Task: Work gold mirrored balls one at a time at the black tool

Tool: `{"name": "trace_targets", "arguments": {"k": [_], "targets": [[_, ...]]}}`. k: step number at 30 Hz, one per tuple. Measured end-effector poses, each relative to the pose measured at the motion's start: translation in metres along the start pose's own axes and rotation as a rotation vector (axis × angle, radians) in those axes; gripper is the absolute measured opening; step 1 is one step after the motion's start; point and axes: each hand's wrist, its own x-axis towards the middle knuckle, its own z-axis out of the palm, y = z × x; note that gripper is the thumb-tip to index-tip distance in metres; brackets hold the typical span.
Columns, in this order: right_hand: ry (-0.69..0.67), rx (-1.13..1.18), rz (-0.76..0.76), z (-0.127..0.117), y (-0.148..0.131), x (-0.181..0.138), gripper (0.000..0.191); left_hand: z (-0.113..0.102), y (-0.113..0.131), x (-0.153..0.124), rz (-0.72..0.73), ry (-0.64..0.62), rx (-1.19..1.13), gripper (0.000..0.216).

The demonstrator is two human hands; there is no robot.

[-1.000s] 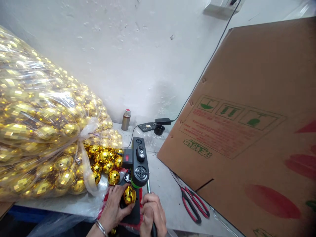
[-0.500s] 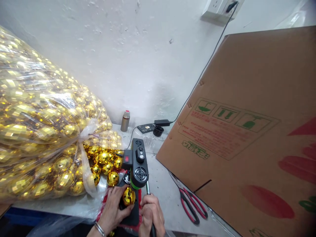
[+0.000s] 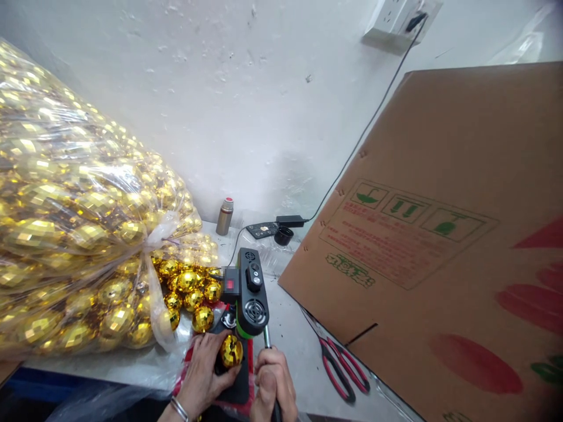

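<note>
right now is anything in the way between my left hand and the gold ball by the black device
Nothing visible is: the left hand holds the gold ball between thumb and fingers. The black device stands just beyond the ball, not between them.

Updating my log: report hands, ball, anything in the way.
Left hand holding gold faceted ball. Right hand gripping metal lever. Scissors right, seemingly out of the way.
</note>
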Motion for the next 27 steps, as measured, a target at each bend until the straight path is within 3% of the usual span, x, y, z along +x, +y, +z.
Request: {"name": "trace_targets", "arguments": {"k": [20, 27], "targets": [[0.055, -0.052, -0.100, 0.003, 0.013, -0.001, 0.038, -0.001, 0.000, 0.001, 0.018, 0.010, 0.010, 0.045], [0.006, -0.072, -0.225, 0.002, 0.034, -0.013, 0.036, 0.002, -0.004, 0.001, 0.030, 0.039, 0.004, 0.045]]}}
